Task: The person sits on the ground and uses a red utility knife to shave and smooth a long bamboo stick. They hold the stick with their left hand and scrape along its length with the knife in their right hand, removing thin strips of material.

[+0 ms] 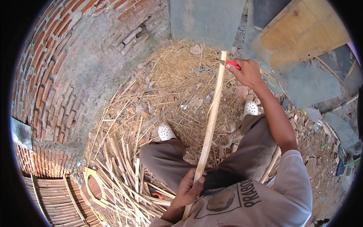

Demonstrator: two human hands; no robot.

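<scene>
A worn brick wall [90, 60] stands left of a grey panel [206, 22] and tan board [302, 32].

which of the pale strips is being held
The long central strip, gripped low down by the left hand; the other strips lie loose, mostly heaped at the picture's lower left.

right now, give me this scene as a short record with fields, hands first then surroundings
left hand: closed around the near part of a long, pale, bamboo-like strip
right hand: holding a small red-handled blade against the strip near its far end
feet: white clog-like shoes with dark holes, one either side of the strip
ground ahead: dry straw-coloured shavings
ground at left: loose pile of thin pale strips
left side: weathered red brick wall
far right: stained yellow-brown flat sheet
</scene>
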